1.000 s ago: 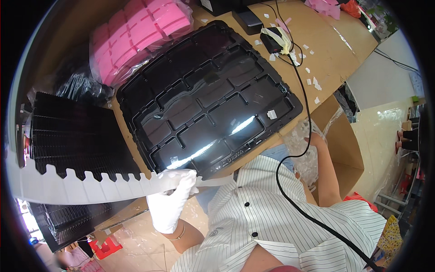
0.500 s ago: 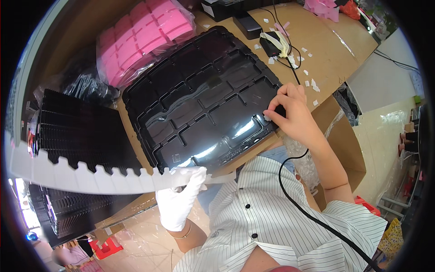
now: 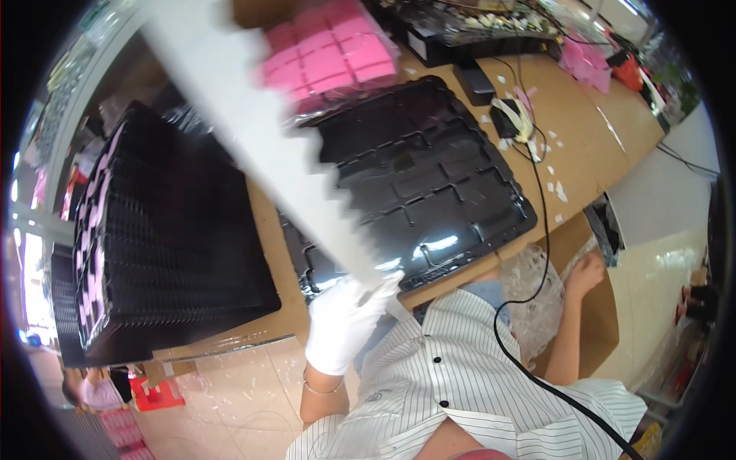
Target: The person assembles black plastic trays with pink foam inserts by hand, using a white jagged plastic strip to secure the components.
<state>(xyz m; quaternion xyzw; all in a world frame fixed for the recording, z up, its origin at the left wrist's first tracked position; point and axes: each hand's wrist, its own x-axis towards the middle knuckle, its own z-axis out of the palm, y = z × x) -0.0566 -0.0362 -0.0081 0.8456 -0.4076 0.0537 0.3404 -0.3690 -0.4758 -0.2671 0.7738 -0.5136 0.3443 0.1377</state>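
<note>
My left hand (image 3: 341, 322), in a white glove, is closed on the lower end of a long white notched strip (image 3: 276, 165). The strip rises up and leftward, blurred, across part of a black moulded plastic tray (image 3: 429, 184). That tray, divided into shallow compartments, lies on the cardboard-covered table. My bare right hand (image 3: 586, 274) is off the table to the right, above an open cardboard box (image 3: 604, 330). Its fingers are curled closed; whatever they hold, if anything, is hidden. Crumpled clear plastic (image 3: 529, 295) fills part of the box.
A tall stack of black trays (image 3: 176, 222) stands at the left. Behind the tray sit pink blocks (image 3: 333, 50) in clear wrap. Small white scraps (image 3: 560, 192) dot the table (image 3: 613, 146) at the right. A black cable (image 3: 546, 222) runs down past the table edge.
My right hand has left the tray's near right corner, where it pinched a small pale piece, and moved right over the box. The strip has swung from nearly level to steeply upright.
</note>
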